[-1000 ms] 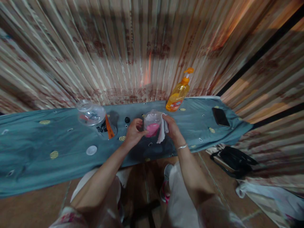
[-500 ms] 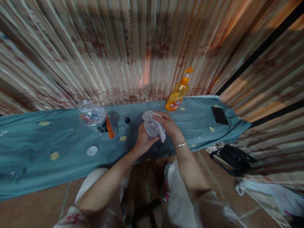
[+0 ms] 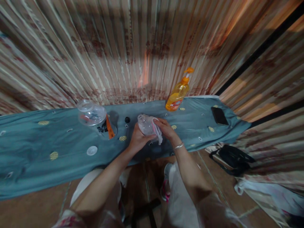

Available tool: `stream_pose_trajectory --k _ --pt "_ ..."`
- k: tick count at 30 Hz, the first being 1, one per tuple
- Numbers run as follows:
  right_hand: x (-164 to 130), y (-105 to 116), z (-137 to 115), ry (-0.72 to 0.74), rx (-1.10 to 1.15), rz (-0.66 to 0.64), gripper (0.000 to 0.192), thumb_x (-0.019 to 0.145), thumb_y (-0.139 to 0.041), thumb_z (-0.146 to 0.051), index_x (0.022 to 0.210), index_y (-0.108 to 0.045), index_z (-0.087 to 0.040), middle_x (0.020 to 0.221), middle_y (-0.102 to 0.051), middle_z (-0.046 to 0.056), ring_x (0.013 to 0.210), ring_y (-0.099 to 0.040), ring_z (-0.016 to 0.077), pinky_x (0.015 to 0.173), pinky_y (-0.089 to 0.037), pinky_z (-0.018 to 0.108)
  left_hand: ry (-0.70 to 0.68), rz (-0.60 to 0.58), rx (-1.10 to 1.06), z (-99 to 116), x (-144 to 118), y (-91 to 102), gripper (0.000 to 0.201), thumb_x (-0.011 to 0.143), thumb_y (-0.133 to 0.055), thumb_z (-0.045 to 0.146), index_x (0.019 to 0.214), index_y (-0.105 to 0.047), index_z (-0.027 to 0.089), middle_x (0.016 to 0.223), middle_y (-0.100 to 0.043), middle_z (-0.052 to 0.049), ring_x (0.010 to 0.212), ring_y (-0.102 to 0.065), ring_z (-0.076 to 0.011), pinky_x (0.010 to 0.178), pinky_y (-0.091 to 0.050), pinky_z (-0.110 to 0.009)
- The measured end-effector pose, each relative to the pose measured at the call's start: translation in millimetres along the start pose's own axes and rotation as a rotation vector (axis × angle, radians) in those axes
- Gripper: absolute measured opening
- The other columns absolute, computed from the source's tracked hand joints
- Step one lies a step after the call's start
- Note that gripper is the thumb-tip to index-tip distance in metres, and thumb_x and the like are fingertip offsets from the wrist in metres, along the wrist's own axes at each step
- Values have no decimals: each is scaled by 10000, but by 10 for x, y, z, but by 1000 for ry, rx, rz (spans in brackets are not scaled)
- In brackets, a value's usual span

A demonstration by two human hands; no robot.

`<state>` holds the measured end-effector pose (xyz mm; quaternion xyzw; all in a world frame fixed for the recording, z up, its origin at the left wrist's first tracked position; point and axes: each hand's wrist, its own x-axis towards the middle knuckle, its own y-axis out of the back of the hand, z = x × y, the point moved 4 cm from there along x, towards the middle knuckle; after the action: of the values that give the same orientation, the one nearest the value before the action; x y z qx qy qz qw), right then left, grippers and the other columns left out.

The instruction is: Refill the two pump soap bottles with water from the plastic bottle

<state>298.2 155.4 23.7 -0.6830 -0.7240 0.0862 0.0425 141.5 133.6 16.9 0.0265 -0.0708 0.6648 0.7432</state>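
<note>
My left hand (image 3: 139,137) is wrapped round a small clear plastic bottle (image 3: 145,124), tilted with its open neck towards the upper left. A white cloth (image 3: 157,133) is pressed against the bottle's right side by my right hand (image 3: 165,127), whose fingers are closed on it. Left of my hands stands a large clear plastic jar (image 3: 92,115) with a black and orange label and no lid on it. A round white lid (image 3: 92,150) lies in front of that jar. Between jar and bottle sits a small black cap (image 3: 127,119).
A pump bottle of orange liquid (image 3: 177,95) stands at the back of the table, which has a blue-green cloth (image 3: 28,136). At the right end lies a black phone (image 3: 219,116). Pleated curtain (image 3: 106,57) hangs behind, and a black bag (image 3: 234,158) is on the floor.
The bottle has tilted and shifted a little left in my left hand. The white cloth has moved off its mouth onto its side, under my right hand.
</note>
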Motion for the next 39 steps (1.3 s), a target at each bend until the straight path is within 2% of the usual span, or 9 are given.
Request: stream_pose_trajectory --k 4,9,12,15,20,26,29,33,39 --pt "-88 -32 -141 119 -20 31 479 610 -803 -648 822 -771 -220 714 -692 -34 674 -556 124 661 -453 257 39 64 33 -6 56 72 803 456 -958 331 1149 -577 194 1104 -705 -60 1008 -681 -267 949 -546 -424" --pt "-175 -166 -477 296 -91 95 416 716 -746 -610 935 -784 -259 852 -727 -10 804 -606 172 753 -496 293 52 -68 -22 3 36 -28 708 528 -903 333 1144 -580 199 1031 -695 -19 957 -674 -234 911 -543 -367" --pt "-130 -201 -547 296 -115 61 427 727 -731 -632 918 -782 -254 797 -706 -17 740 -581 157 710 -488 288 27 -127 -3 32 13 -71 754 550 -907 348 1205 -567 194 1105 -685 -45 1018 -665 -250 951 -527 -375" --pt "-45 -141 -444 239 -103 58 486 725 -692 -700 845 -764 -234 713 -664 -30 687 -551 141 689 -471 281 18 -89 59 42 15 -45 783 578 -915 383 1254 -565 199 1202 -667 -74 1101 -649 -269 990 -516 -389" --pt "7 6 -60 104 -102 66 562 697 -653 -773 733 -704 -214 616 -602 -44 618 -492 122 631 -426 269 3 -11 167 29 20 39 716 585 -906 415 1201 -608 204 1205 -667 -78 1131 -640 -281 975 -523 -396" --pt "-61 41 218 7 -146 115 583 655 -659 -788 673 -655 -205 580 -582 -52 573 -452 108 563 -378 255 106 93 -95 -68 67 89 559 607 -856 424 1042 -578 210 1012 -714 -29 960 -689 -223 927 -547 -379" --pt "-121 -5 115 76 -169 162 539 694 -659 -747 725 -684 -209 626 -603 -49 620 -481 117 592 -394 250 144 85 -188 -57 103 85 506 623 -843 418 1014 -594 214 988 -730 -19 946 -697 -217 942 -547 -389" --pt "-173 -60 -213 214 -110 230 503 753 -639 -708 856 -728 -224 741 -651 -27 694 -529 135 659 -434 261 102 -46 -163 65 83 12 546 593 -881 346 1061 -636 207 1022 -746 -21 986 -701 -227 977 -540 -395" --pt "-168 -73 -485 244 -17 195 470 696 -720 -675 849 -752 -232 789 -705 -2 785 -601 176 725 -491 287 41 -188 -110 116 74 -23 637 578 -912 370 1143 -666 207 1170 -734 -67 1121 -677 -284 1034 -522 -446"
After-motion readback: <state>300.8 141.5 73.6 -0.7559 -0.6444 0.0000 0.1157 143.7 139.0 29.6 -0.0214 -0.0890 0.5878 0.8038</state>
